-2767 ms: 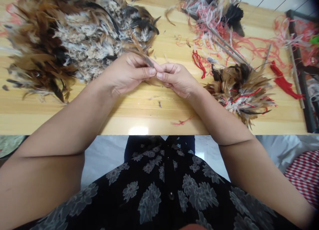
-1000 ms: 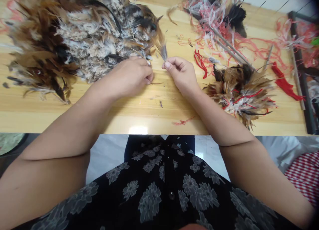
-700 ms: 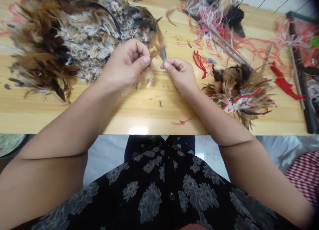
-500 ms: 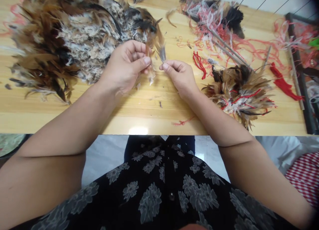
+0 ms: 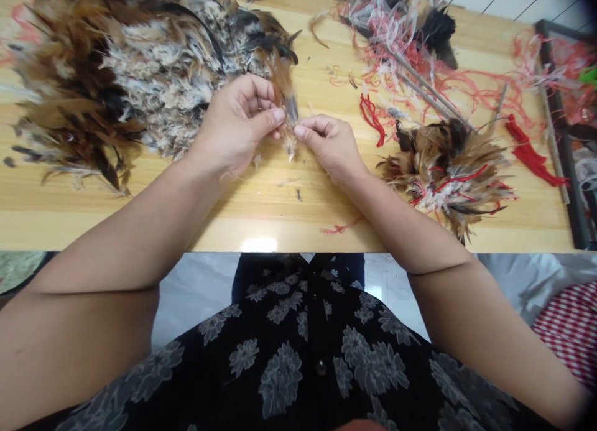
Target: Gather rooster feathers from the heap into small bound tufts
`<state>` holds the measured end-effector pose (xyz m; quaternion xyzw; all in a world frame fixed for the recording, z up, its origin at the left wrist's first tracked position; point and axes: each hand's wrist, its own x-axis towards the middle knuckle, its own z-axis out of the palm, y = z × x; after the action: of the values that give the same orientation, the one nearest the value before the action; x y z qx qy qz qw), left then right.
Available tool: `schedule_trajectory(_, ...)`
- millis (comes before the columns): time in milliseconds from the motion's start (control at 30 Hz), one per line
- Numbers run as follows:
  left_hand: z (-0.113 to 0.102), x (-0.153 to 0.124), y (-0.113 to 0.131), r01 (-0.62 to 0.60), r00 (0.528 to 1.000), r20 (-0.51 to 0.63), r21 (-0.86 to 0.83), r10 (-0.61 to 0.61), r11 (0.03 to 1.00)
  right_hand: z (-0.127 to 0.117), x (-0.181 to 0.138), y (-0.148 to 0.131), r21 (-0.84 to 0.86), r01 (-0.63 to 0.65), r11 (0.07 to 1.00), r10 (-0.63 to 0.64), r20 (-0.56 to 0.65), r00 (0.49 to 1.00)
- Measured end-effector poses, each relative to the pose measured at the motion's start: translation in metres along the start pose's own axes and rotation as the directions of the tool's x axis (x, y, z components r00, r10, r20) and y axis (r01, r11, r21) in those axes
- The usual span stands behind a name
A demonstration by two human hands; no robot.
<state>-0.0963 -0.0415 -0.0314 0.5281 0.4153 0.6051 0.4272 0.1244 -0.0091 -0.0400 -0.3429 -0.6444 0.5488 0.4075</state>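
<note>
Between thumb and fingers, my left hand point(image 5: 247, 120) pinches a small bunch of brown feathers point(image 5: 282, 79), whose pale quill ends hang below the thumb. My right hand point(image 5: 331, 142) is closed in a pinch close beside it, with its fingertips at a grey-brown feather point(image 5: 292, 107) that touches the bunch. A large heap of brown, black and whitish feathers point(image 5: 158, 76) lies just beyond and left of my left hand. To the right of my right forearm rests a feather bundle point(image 5: 443, 163) with red strings among its pale quill ends.
The wooden table point(image 5: 261, 213) has its edge near my body. Pink and white plastic strings point(image 5: 387, 39) lie at the back right beside thin sticks point(image 5: 429, 92). Red strings point(image 5: 372, 119) and a red yarn bunch point(image 5: 532, 151) lie nearby. A dark-framed tray point(image 5: 555, 132) stands at the right.
My right hand has moved slightly left and down, bringing its grey-brown feather from a little apart up against the bunch in my left hand. My left hand has barely moved.
</note>
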Motion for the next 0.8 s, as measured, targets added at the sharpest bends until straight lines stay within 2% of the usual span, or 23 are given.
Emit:
schedule_trajectory(100, -0.002, 0.005, -0.012, -0.052, 0.999, 0.012, 0.027, 0.052, 0.998, 0.000, 0.001, 0.002, -0.021, -0.002, 1.000, 0.002, 0.014, 1.000)
schedule_trajectory(200, 0.002, 0.005, -0.012, -0.104, 0.994, 0.025, 0.042, 0.103, 0.994, 0.002, 0.002, 0.001, -0.033, -0.017, 0.999, 0.018, 0.022, 1.000)
schedule_trajectory(333, 0.008, -0.001, 0.008, -0.075, 0.997, 0.013, 0.110, 0.074, 0.991, 0.004, -0.001, -0.007, -0.048, -0.031, 0.998, 0.031, 0.000, 1.000)
schedule_trajectory(433, 0.004, -0.003, 0.022, -0.050, 0.999, 0.006, 0.240, 0.050, 0.970, 0.004, -0.002, -0.013, -0.065, -0.036, 0.997, 0.032, -0.059, 0.998)
schedule_trajectory(533, -0.003, -0.002, 0.027, -0.013, 0.999, -0.039, 0.336, 0.027, 0.942, 0.001, 0.000, -0.013, -0.068, -0.063, 0.996, 0.056, -0.108, 0.993)
schedule_trajectory(667, -0.005, -0.004, 0.032, -0.033, 0.994, -0.080, 0.393, 0.070, 0.919, -0.001, 0.003, -0.009, -0.061, -0.060, 0.996, 0.053, -0.114, 0.992)
schedule_trajectory(733, -0.002, -0.008, 0.035, -0.024, 0.998, -0.049, 0.429, 0.049, 0.903, -0.001, 0.004, -0.008, -0.049, -0.050, 0.998, 0.044, -0.115, 0.992)
schedule_trajectory(800, 0.001, -0.013, 0.038, 0.019, 0.999, 0.024, 0.418, -0.032, 0.908, -0.001, 0.005, -0.008, -0.021, -0.056, 0.998, 0.053, -0.120, 0.991)
